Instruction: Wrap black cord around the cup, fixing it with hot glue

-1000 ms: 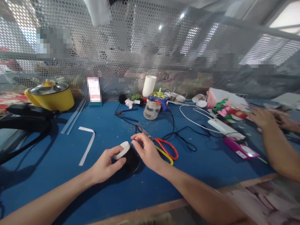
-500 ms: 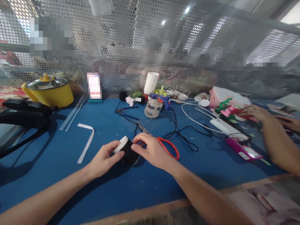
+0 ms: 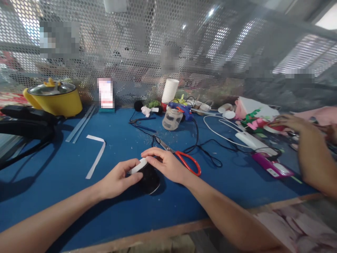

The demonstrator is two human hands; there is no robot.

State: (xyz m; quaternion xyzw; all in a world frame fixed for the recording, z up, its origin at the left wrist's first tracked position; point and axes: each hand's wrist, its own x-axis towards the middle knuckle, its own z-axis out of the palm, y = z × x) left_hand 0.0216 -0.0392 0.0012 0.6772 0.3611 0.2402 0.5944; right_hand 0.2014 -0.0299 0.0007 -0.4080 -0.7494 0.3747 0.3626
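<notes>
A cup-shaped piece [image 3: 150, 180] lies tilted above the blue tabletop, its side wrapped in black and its upper end showing a white band. My left hand [image 3: 119, 178] is closed around it, with thumb on the black side and fingers at the white end. The fingers of my right hand [image 3: 165, 163] are pinched at the white end's far edge; they may hold the black strand, but I cannot make that out. Beside that hand lie red-handled scissors [image 3: 188, 162]. A black strand [image 3: 152, 141] runs from a black yarn ball [image 3: 138, 105] towards my hands.
A white strip [image 3: 96, 160] lies to the left, near a yellow pot [image 3: 61, 102] and a propped phone [image 3: 105, 93]. Behind are pliers [image 3: 143, 123], a plastic jar [image 3: 172, 119] and a blue glue gun [image 3: 181, 109]. At right, a co-worker's hand [image 3: 289, 123] is over craft pieces.
The black-wrapped piece has tipped, its white end turning up and towards the right. My right hand has shifted from its black side up onto the white end. The co-worker's hand has shifted slightly.
</notes>
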